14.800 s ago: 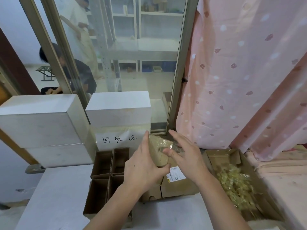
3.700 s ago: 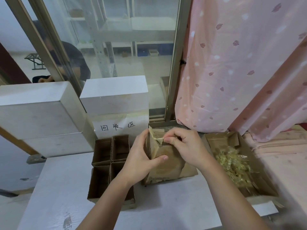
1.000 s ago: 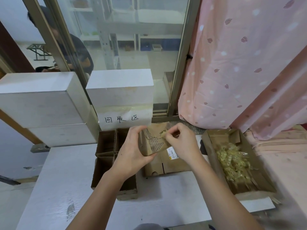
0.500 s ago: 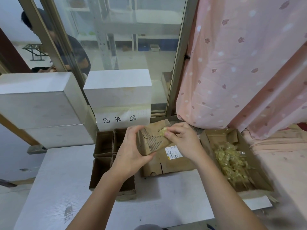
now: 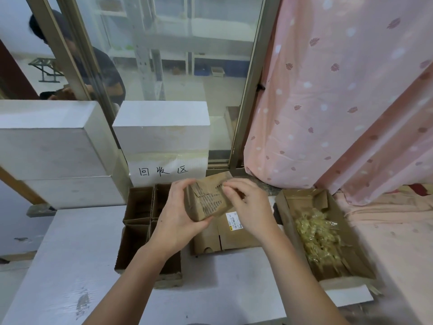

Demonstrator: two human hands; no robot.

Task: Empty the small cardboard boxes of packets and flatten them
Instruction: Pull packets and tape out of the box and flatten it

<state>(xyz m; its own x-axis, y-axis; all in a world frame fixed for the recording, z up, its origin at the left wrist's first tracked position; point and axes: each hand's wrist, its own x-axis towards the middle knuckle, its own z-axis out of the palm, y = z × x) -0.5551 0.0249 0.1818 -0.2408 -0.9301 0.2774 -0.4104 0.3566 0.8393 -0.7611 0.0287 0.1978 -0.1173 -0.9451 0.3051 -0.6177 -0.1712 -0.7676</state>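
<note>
My left hand (image 5: 178, 216) grips a small brown cardboard box (image 5: 208, 198) from its left side, holding it above the table. My right hand (image 5: 248, 205) rests on the box's upper right end, fingertips pinching at its top edge; what they pinch is hidden. Under the hands lies a stack of flattened cardboard (image 5: 229, 235) with a white label. A wide open carton (image 5: 290, 207) at the right holds a heap of clear yellowish packets (image 5: 316, 238). Left of the hands stand several open small boxes (image 5: 138, 214) in a cluster.
White foam blocks (image 5: 54, 146) and a white block with a handwritten sign (image 5: 164, 171) stand behind the boxes. A glass window with a metal frame (image 5: 246, 90) is at the back, a person beyond it. A pink curtain (image 5: 339, 90) hangs at the right.
The box has tipped a little more level in my hands, and my right fingers have slid along its top edge. Both hands stay on it.
</note>
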